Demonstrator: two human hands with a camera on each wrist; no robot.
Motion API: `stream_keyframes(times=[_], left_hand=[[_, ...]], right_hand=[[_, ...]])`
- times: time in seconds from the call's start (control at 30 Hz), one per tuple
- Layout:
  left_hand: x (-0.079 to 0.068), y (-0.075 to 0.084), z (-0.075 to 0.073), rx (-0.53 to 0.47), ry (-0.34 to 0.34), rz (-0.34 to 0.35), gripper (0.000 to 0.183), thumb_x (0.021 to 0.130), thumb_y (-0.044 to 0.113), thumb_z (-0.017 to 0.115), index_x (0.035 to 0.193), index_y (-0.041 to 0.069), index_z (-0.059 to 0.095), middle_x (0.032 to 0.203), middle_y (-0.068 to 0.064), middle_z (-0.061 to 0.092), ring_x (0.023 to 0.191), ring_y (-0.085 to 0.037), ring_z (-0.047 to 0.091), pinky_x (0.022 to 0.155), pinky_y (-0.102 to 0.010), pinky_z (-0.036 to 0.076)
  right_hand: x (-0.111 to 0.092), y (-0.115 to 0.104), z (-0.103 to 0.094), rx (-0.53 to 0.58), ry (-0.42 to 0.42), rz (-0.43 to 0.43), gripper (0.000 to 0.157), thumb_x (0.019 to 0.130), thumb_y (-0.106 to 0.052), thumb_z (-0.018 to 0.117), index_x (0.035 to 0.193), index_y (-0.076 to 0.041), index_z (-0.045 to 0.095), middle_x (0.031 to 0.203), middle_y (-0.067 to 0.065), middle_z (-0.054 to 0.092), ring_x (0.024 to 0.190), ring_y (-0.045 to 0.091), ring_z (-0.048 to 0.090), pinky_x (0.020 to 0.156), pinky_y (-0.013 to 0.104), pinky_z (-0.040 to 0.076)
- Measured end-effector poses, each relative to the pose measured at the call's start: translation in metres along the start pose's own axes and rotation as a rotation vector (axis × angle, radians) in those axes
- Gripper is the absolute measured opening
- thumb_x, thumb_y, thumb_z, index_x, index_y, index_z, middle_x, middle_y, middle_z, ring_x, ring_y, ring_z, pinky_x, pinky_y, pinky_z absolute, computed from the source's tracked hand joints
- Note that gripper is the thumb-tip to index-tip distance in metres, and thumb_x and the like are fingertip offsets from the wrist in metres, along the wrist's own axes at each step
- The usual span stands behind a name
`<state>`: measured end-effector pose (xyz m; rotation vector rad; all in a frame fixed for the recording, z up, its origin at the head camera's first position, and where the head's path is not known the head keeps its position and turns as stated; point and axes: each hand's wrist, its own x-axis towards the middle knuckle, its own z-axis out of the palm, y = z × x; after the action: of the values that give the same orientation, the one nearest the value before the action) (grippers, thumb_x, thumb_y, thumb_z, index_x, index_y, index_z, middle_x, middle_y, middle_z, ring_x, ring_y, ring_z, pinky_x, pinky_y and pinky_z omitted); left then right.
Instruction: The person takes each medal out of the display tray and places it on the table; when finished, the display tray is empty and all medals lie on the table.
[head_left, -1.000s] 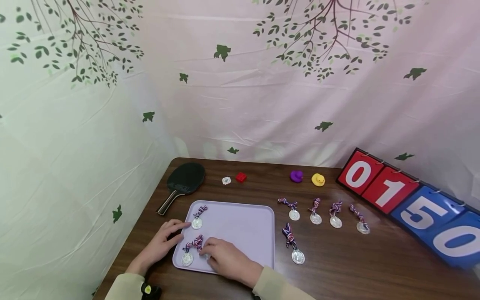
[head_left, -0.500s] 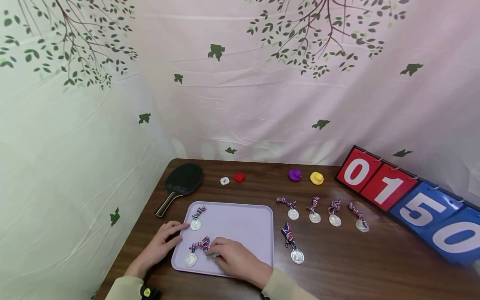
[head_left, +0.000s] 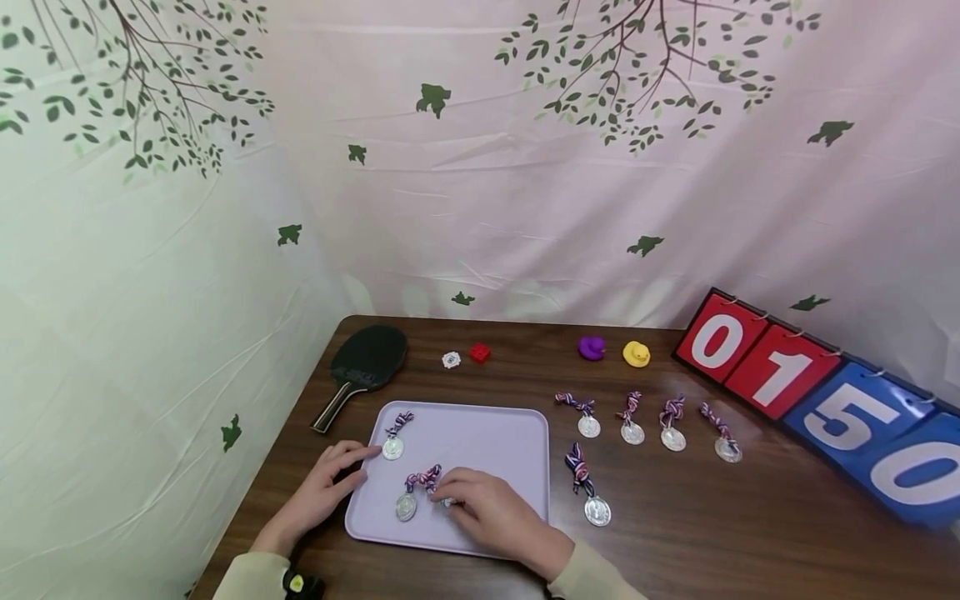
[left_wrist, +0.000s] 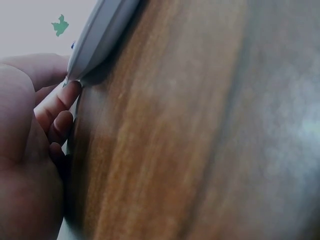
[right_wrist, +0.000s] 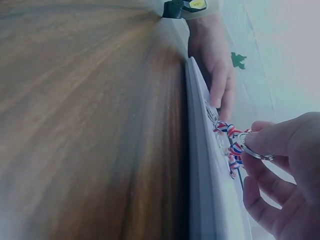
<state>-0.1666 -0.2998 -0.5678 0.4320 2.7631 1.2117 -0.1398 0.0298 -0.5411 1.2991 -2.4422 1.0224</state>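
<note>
Fingers point(right_wrist: 262, 175) of the right hand point(head_left: 491, 510) pinch a round silver medal point(right_wrist: 256, 154), knotted red-white-blue ribbon point(right_wrist: 233, 149) beside their tips; left hand point(head_left: 324, 487), outstretched, touches a tray point(head_left: 480, 442).

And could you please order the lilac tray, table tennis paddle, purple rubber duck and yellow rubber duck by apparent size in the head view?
1. Lilac tray
2. Table tennis paddle
3. Purple rubber duck and yellow rubber duck: too alike to rank

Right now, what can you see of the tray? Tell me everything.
The tray is pale lilac, rectangular with rounded corners and a low raised rim, apparently plastic. It lies flat on the brown table. The left hand touches its left edge; a silver medal lies near its far left corner.
</note>
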Motion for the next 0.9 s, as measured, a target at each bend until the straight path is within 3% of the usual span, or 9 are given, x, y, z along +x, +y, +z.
stream_keyframes(times=[0.6, 0.9], left_hand=[[-0.001, 0.000, 0.000, -0.003, 0.009, 0.035, 0.033, 0.095, 0.021, 0.060, 0.127, 0.029, 0.061, 0.118, 0.009, 0.053, 0.112, -0.012, 0.038, 0.091, -0.034, 0.035], [0.000, -0.001, -0.001, -0.003, -0.004, 0.008, 0.034, 0.095, 0.022, 0.060, 0.128, 0.031, 0.061, 0.118, 0.011, 0.052, 0.111, -0.012, 0.039, 0.090, -0.036, 0.036]], right_hand=[[-0.043, 0.016, -0.031, 0.120, 0.166, -0.012, 0.039, 0.082, 0.001, 0.071, 0.114, -0.020, 0.067, 0.114, -0.006, 0.062, 0.105, 0.008, 0.059, 0.090, 0.022, 0.044], [-0.071, 0.025, -0.056, 0.165, 0.276, -0.020, 0.046, 0.077, 0.006, 0.073, 0.116, -0.020, 0.067, 0.112, 0.001, 0.064, 0.102, 0.015, 0.061, 0.089, 0.017, 0.043]])
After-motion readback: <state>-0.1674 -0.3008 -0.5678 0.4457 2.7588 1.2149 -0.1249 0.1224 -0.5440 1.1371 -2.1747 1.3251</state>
